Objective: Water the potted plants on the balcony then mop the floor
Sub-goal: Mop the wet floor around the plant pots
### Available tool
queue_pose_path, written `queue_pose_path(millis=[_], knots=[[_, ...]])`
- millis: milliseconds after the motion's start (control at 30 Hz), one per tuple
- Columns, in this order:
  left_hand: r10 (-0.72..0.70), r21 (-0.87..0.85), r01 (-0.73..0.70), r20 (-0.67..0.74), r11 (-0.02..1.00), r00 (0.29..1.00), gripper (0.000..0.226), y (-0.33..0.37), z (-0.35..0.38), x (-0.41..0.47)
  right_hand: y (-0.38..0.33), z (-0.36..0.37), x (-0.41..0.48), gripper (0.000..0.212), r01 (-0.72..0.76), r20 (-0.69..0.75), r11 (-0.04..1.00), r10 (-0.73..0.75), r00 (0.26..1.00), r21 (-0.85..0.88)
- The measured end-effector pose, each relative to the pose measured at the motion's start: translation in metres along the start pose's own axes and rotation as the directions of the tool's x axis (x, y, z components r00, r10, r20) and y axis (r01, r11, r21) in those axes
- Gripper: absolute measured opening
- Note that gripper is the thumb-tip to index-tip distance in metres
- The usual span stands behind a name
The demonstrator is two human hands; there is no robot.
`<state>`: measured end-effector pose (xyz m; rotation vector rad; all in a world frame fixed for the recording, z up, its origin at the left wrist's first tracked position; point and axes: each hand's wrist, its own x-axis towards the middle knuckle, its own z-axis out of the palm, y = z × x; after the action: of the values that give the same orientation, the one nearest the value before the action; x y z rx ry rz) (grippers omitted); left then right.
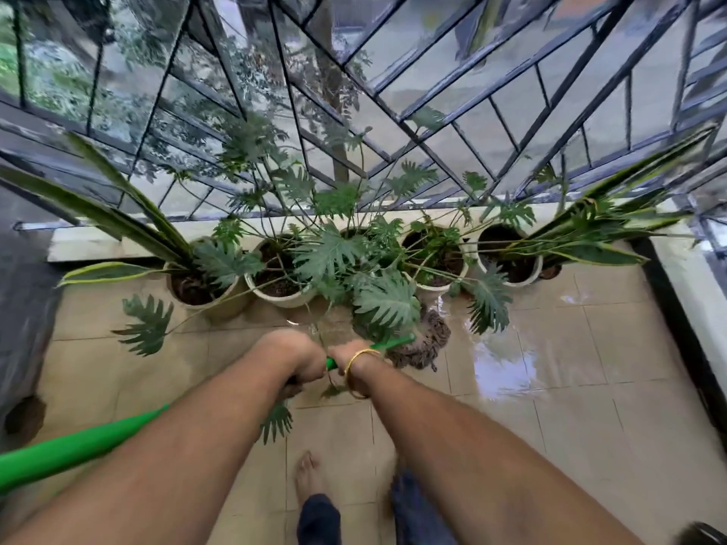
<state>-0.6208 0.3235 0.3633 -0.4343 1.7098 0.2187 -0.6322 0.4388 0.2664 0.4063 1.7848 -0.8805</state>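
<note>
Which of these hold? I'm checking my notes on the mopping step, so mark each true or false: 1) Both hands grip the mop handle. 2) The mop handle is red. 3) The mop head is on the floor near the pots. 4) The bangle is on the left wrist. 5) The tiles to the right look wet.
1) Both the left hand and the right hand grip the mop handle: true.
2) The handle is red: false, it is green.
3) The mop head lies on the tiled floor just in front of the row of pots: true.
4) The bangle is on the left wrist: false, it is on the right wrist.
5) The tiles to the right look wet: true, they shine with reflections.
</note>
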Motion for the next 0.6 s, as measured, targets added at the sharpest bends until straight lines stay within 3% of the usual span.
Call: queue_pose_path(millis=[67,133,233,433,600], knots=[[0.075,0.027,-0.074,-0.043,0.997,0.996,0.026,0.022,-0.001,-0.007,0.008,-0.02,-0.004,0.029,-0.013,-0.021,0.993,0.016,1.0,0.12],[0.179,0.087,-0.174,-0.061,0.981,0.982,0.025,0.043,0.0,-0.01,0.021,-0.038,0.002,0.03,-0.032,-0.093,0.991,0.045,0.995,0.13],[0.31,0.131,-0.299,-0.073,0.945,0.948,0.047,0.069,0.007,-0.009,0.042,-0.054,0.011,0.02,-0.082,-0.196,0.983,0.114,0.974,0.163],[0.466,0.283,-0.417,-0.13,0.864,0.875,0.037,0.109,0.03,-0.015,0.095,-0.076,0.025,0.016,-0.16,-0.326,0.967,0.219,0.92,0.198],[0.515,0.453,-0.438,-0.057,0.777,0.855,0.048,0.099,0.051,-0.005,0.146,-0.052,0.05,0.026,-0.166,-0.28,0.929,0.264,0.923,0.33]])
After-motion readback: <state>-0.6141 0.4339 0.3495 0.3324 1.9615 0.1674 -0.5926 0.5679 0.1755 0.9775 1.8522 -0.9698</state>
